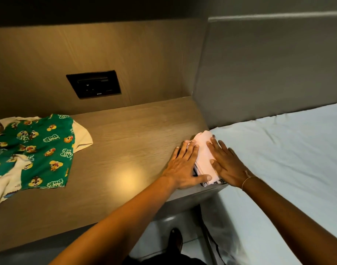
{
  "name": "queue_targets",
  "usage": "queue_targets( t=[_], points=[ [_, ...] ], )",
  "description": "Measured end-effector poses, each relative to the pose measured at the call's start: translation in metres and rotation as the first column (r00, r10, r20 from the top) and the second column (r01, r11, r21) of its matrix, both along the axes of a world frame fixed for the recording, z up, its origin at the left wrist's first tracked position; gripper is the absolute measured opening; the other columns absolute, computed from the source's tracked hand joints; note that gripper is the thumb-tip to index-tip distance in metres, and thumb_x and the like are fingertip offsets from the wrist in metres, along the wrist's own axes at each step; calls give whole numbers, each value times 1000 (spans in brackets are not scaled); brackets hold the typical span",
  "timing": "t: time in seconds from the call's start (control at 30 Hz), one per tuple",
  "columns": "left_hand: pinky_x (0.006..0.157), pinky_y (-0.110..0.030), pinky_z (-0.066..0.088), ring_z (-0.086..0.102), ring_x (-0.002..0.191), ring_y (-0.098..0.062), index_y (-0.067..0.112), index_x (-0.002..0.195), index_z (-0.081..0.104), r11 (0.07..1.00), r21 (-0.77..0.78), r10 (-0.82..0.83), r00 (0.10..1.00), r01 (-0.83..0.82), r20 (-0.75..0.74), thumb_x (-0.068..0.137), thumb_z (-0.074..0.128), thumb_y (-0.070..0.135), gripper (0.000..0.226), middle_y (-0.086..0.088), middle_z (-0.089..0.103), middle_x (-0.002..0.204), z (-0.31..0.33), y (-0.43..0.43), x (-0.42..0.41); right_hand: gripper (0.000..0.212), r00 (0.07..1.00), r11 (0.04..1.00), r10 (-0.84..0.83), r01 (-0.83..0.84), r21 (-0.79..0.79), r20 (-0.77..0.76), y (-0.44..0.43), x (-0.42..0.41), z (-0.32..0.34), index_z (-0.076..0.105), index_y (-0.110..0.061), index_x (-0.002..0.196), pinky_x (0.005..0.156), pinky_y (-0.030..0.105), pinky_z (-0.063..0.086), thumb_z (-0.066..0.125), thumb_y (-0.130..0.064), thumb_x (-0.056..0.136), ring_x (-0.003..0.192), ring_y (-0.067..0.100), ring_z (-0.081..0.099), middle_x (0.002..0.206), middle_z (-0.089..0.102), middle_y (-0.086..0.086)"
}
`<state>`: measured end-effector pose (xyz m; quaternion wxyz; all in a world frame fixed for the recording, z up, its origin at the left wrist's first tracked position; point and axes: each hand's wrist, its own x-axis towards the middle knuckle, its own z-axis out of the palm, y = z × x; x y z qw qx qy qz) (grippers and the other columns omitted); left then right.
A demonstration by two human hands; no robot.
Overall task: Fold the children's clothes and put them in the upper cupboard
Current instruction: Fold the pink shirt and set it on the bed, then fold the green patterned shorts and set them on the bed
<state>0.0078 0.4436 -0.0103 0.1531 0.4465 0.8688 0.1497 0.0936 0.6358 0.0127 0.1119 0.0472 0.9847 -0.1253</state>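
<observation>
Snugly, folded garment (pixel 204 156) lies under hands (pixel 183 167) (pixel 228 166).

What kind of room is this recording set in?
Probably a bedroom: a bed with a pale sheet and padded headboard sits beside a wooden bedside shelf under a wall socket panel.

Taking the middle of the tabletop (pixel 125 134) as the dial's centre, a spread-out garment (pixel 34 150) lies on it at 9 o'clock. A folded garment (pixel 204 153) lies at 4 o'clock on the tabletop's edge, just beside the mattress (pixel 288 150) at 3 o'clock, with the left hand (pixel 183 165) flat on its 9 o'clock side and the right hand (pixel 226 165) on its 3 o'clock side. A socket panel (pixel 94 84) sits in the wall behind at 11 o'clock, and the headboard (pixel 268 69) stands behind the mattress at 2 o'clock.
</observation>
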Motion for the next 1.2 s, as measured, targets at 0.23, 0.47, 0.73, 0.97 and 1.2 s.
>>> queue_targets(
  t=[0.23,0.47,0.73,0.97,1.2],
  points=[
    [120,-50,-6,-24,146,-19,18,154,-10,999,-39,-6,999,4,-54,77,30,88,112,-2,-20,161,4,-5,-6,63,997,996,-74,76,-51,37,-1,-1,-4,-11,-29,152,119,46,-4,22,-44,101,149,20,-10,161,-17,-7],
    [121,-47,-6,-20,148,-19,19,155,-3,923,162,369,921,-348,-125,96,27,61,79,-2,-14,162,9,-130,-33,57,953,973,-126,63,-223,-277,-73,-45,36,17,-27,153,121,40,4,31,-43,100,149,18,10,160,18,-5],
    [121,-47,-2,-7,150,-23,16,155,0,659,-24,730,647,-752,-218,96,20,62,78,-5,-3,164,-8,-342,-41,61,910,895,362,-400,-198,-202,-295,-185,10,21,-18,153,119,47,18,44,-33,98,147,28,17,160,21,6],
    [121,-38,7,9,150,-20,18,154,19,671,26,728,653,-741,-209,90,22,65,79,2,16,161,-9,-431,-12,75,809,818,575,-571,72,-118,-385,-266,4,14,-29,153,117,56,11,47,-30,86,148,31,8,163,10,3],
    [81,-37,53,64,104,-28,13,102,75,522,279,853,491,-806,-178,87,66,30,25,-6,70,113,-1,-454,0,45,706,732,681,-665,149,-196,-397,-293,5,54,-34,133,99,43,47,56,-24,89,125,27,50,142,52,0]
  ],
)
